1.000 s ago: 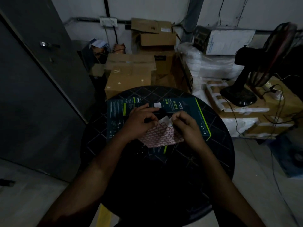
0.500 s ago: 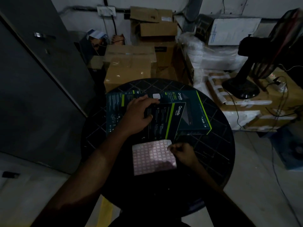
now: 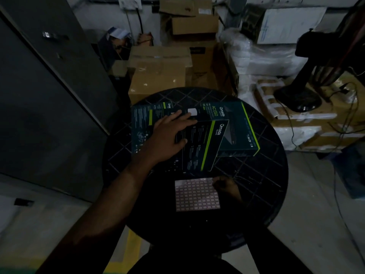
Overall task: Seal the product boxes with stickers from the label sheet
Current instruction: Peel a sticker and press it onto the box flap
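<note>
While light is dim: details stay coarse.
Left hand (image 3: 171,133): fingers straight, flat on the top product box (image 3: 199,147).
Right hand (image 3: 225,186): touches the label sheet's (image 3: 196,194) right far corner; grip cannot be told.
Boxes: stacked mid-worktop (image 3: 256,184).
Sheet: near the boxes, flat.
White sticker (image 3: 192,111): far box (image 3: 229,123), by the fingertips.

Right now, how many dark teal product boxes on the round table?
3. One flat under the left hand at the front, one behind it to the right, one at the left. More may be hidden beneath.
</note>
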{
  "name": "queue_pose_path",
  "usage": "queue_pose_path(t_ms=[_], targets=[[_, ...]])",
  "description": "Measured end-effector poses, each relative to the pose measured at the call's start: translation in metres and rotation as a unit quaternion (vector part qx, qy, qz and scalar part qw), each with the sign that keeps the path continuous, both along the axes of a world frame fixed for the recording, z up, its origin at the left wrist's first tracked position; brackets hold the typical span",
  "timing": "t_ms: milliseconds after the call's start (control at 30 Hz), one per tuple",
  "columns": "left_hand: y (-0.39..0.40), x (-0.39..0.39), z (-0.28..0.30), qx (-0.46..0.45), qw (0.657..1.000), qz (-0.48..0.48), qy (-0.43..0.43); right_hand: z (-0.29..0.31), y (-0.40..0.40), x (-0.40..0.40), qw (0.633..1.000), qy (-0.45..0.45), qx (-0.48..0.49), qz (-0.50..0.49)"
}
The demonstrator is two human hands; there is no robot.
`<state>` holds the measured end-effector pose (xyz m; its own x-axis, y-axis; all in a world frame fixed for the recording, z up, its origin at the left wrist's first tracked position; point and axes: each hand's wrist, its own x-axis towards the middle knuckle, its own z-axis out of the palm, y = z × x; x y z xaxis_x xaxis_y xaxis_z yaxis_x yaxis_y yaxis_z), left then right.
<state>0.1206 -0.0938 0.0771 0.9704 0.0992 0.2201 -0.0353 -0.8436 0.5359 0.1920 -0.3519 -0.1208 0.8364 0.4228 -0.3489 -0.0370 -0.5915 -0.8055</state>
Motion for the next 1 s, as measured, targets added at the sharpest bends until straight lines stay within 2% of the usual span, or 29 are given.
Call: queue_pose_path(t_ms=[67, 133, 200, 267, 367, 433, 533, 600, 700, 800, 1000], targets=[[0.001, 0.0, -0.003, -0.009, 1.0, 0.008, -0.012, 0.026, 0.008, -0.003, 0.998, 0.03, 0.048, -0.01], [0.001, 0.001, -0.005, -0.015, 0.999, 0.02, -0.03, 0.059, 0.019, -0.007, 0.988, 0.066, 0.139, -0.022], [0.001, 0.002, -0.007, -0.02, 0.998, 0.035, -0.043, 0.096, 0.031, -0.012, 0.967, 0.127, 0.221, -0.029], [0.0, 0.003, -0.007, -0.016, 0.997, 0.049, -0.06, 0.131, 0.04, -0.015, 0.939, 0.172, 0.298, 0.005], [-0.004, 0.004, -0.007, -0.005, 0.993, 0.07, -0.095, 0.171, 0.052, -0.016, 0.919, 0.17, 0.354, 0.036], [-0.005, 0.004, -0.007, -0.006, 0.991, 0.078, -0.107, 0.19, 0.059, -0.014, 0.93, 0.098, 0.352, 0.044], [-0.002, 0.005, -0.01, -0.004, 0.989, 0.075, -0.123, 0.212, 0.07, -0.003, 0.945, -0.091, 0.31, 0.057], [-0.001, 0.006, -0.009, -0.012, 0.988, 0.08, -0.13, 0.218, 0.08, 0.009, 0.935, -0.231, 0.262, 0.068], [0.0, 0.006, -0.01, -0.02, 0.985, 0.094, -0.142, 0.217, 0.097, 0.028, 0.897, -0.403, 0.151, 0.099], [0.002, 0.007, -0.015, -0.004, 0.983, 0.096, -0.154, 0.21, 0.107, 0.04, 0.868, -0.48, 0.056, 0.115], [0.002, 0.004, -0.013, 0.0, 0.976, 0.097, -0.196, 0.201, 0.109, 0.045, 0.84, -0.528, 0.002, 0.124]])
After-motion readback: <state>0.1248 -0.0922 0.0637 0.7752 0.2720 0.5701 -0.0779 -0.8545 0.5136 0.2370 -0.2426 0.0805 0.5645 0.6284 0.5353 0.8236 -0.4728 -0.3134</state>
